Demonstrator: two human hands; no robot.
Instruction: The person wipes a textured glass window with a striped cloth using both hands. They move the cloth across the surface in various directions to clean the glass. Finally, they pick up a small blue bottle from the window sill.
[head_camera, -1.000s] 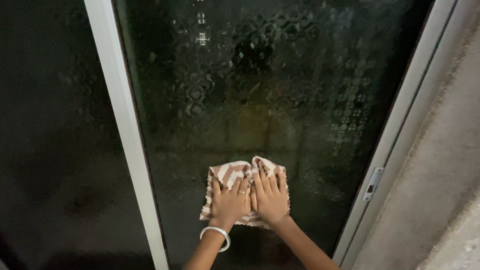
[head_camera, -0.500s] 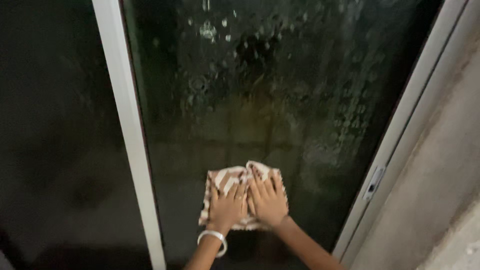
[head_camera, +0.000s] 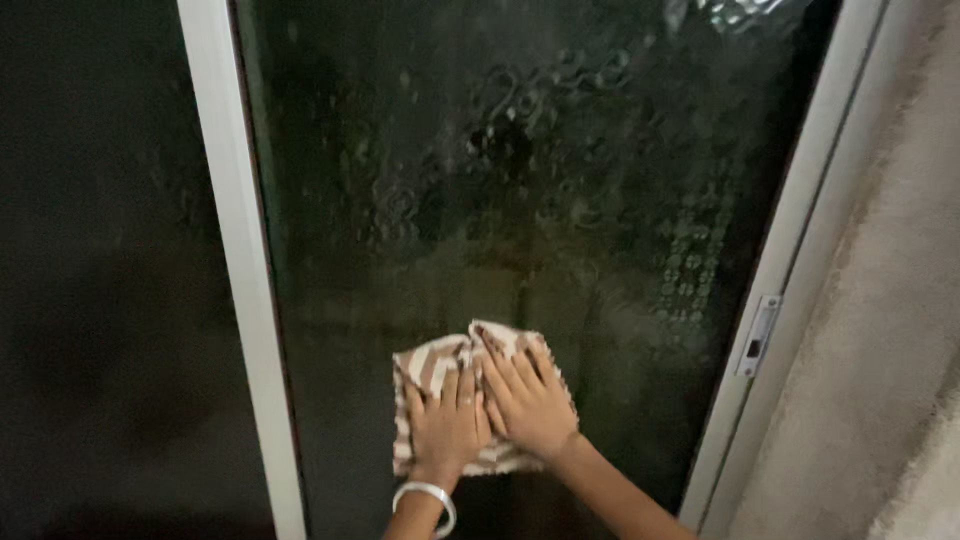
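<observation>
A dark patterned glass door (head_camera: 520, 200) is framed in pale metal (head_camera: 235, 300). Low on the glass, a brown-and-white striped cloth (head_camera: 430, 362) is pressed flat by the left hand (head_camera: 445, 425) and right hand (head_camera: 525, 400), fingers extended, slightly spread. Right of the glass, a latch plate (head_camera: 757, 336) is fixed.

There is one view only, from a camera worn on the person's head. It looks forward and somewhat down, close in front of a dark patterned glass door (head_camera: 520, 200), tilted so the pale door frame (head_camera: 235, 280) leans. The person's forearms enter from the bottom edge.
</observation>
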